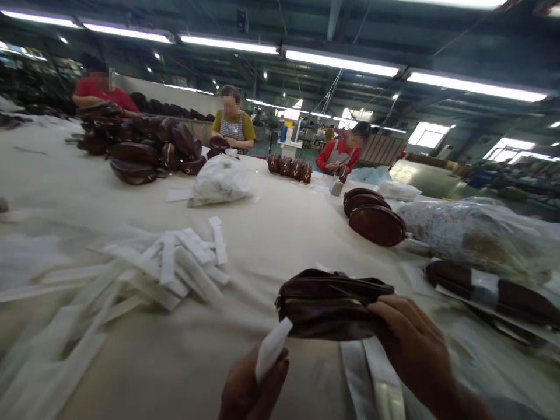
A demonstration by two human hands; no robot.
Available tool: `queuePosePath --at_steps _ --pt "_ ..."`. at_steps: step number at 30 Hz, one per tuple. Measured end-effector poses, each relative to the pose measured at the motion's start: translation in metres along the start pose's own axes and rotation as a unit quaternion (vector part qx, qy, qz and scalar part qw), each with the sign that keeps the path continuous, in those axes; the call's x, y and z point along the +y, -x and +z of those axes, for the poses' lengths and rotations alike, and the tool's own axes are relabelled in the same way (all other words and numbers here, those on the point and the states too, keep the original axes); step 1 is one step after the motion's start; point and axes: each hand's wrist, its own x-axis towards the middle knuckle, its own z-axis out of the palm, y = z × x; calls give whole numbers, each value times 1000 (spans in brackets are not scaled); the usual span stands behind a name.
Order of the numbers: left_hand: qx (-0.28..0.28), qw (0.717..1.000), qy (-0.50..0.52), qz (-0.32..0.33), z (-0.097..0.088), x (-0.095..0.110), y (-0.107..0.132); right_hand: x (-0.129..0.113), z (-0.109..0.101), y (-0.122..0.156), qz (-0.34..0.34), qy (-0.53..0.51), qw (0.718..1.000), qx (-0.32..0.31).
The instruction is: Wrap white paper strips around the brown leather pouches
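Observation:
A dark brown leather bag [328, 300] with a gold zipper is in front of me, its zipper side turned toward me. My right hand [406, 332] grips the bag's right end, with the thumb out of sight behind it. Just below the bag's left end, my left hand [256, 379] pinches a white strip [273, 350] whose tip reaches close to the bag. On the table to the left lies a loose heap of similar white strips [168, 265]. Pale flat straps [371, 373] lie beneath the bag, near my right wrist.
Brown bags [378, 224] lie stacked at the right, beside a large clear plastic bag [476, 230]. A wrapped dark bag [494, 291] is nearer. Beyond are a white plastic bag [223, 181], a pile of bags [135, 160], several small bags [291, 169] and three other people across the table.

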Motion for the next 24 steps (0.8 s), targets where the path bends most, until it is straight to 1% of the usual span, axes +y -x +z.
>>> queuePosePath --at_steps 1,3,4,5,6,8,9,10,11,14,16,17,18,19,21,22,24 --pt "12 999 -29 37 -20 17 4 -26 -6 1 -1 -29 1000 1" --pt "2 990 -82 117 -56 49 10 -75 -12 9 5 -79 997 3" --pt "-25 982 -105 156 -71 62 13 -97 -12 15 8 -98 995 2" --pt "-64 973 -125 185 -82 71 16 -117 -11 23 10 -111 994 -1" --pt "-111 962 -142 206 -91 77 20 -135 -8 30 7 -119 993 -4" --pt "-204 934 -173 236 -102 78 29 -164 -3 45 0 -118 993 -7" --pt "-233 917 -198 255 -104 74 34 -174 -1 51 2 -111 994 -8" --pt "-249 898 -230 282 -106 69 39 -182 0 55 10 -98 995 -4" --pt "-250 877 -268 312 -106 63 43 -187 0 58 21 -84 996 1" --pt "-203 807 -382 402 -104 50 49 -193 -3 57 38 -58 998 8" --pt "-194 769 -438 424 -102 48 47 -193 -4 53 44 -56 997 -3" --pt "-203 757 -459 417 -101 50 45 -192 -4 52 48 -56 997 -11" --pt "-223 753 -474 397 -100 52 43 -191 -3 51 55 -57 997 -19" --pt "-247 757 -481 367 -99 55 41 -190 -3 51 61 -63 996 -27" --pt "-288 773 -481 297 -99 63 36 -186 -3 52 77 -96 992 -31" --pt "-297 779 -481 270 -100 66 34 -184 -5 53 95 -122 987 -32" --pt "-302 783 -488 241 -101 72 31 -180 -13 53 145 -180 972 -44"
